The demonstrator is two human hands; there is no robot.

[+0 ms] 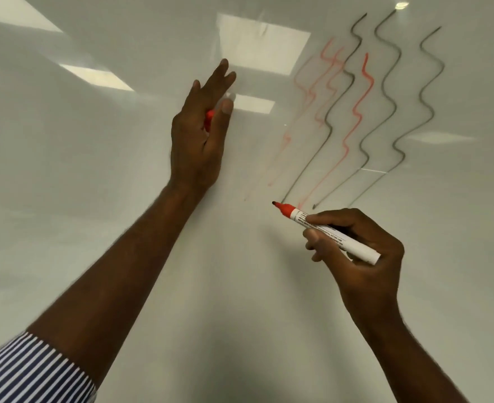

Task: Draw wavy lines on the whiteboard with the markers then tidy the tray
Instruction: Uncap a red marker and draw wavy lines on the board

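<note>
On the whiteboard (123,199), up at the far right, there are already wavy lines. Three or so are black wavy lines (385,71), and at least one is a bright red wavy line (356,112). Some paler red marks sit just left of them.

The right hand (362,257) has its grip wrapped around a red marker (327,231). The marker has no cap on. Its tip is close to the bottom end of a red line, but I cannot tell if it touches the board.

The left hand (202,126) is raised near the board with its fingers out straight. It tucks the red cap (209,119) between its thumb and palm.

So the drawing part looks well along, maybe close to done. The marker is not capped yet. The tray is not in view, so tidying it is likely all left to do.
</note>
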